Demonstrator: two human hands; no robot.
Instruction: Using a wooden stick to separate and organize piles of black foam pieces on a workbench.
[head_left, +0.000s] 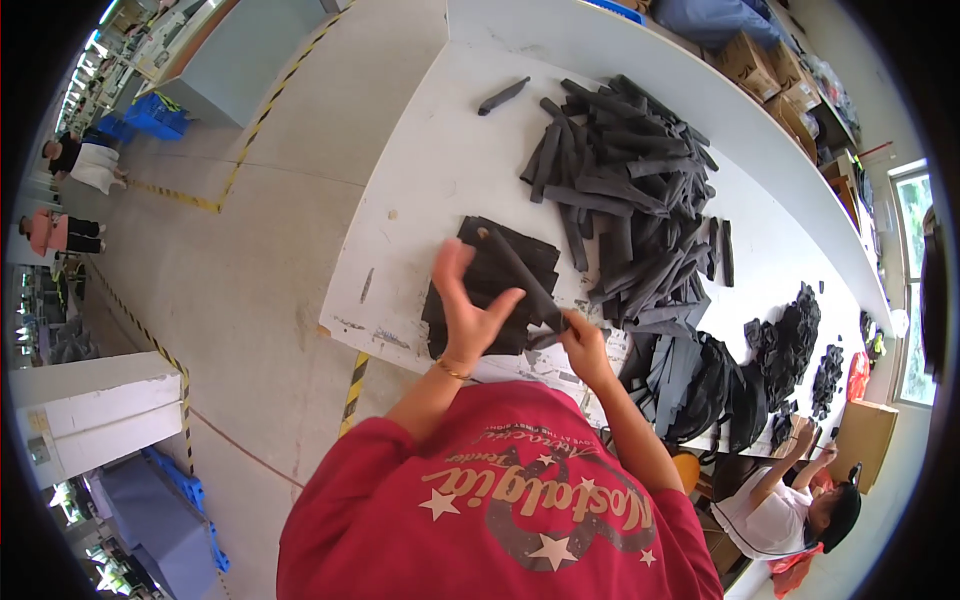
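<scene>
My right hand (pixel 583 345) pinches the near end of a dark strip (pixel 525 278) that looks like fabric, folded or rolled into a narrow tube. The strip slants up and left over a stack of flat black pieces (pixel 490 338) at the table's near left edge. Above that stack is my left hand (pixel 470 312), fingers stretched and thumb spread, holding nothing; whether it touches the pieces I cannot tell. Beyond my hands lies a big loose heap of similar dark strips (pixel 630 170). One single strip (pixel 503 96) rests apart from it at the far left of the table.
The white table (pixel 420 190) has a raised board (pixel 640 55) along its far side. More black material (pixel 785 345) lies to the right, where a co-worker (pixel 790 505) in a white top works. Cardboard boxes (pixel 765 70) stand behind the board. Left is a taped floor (pixel 290 230).
</scene>
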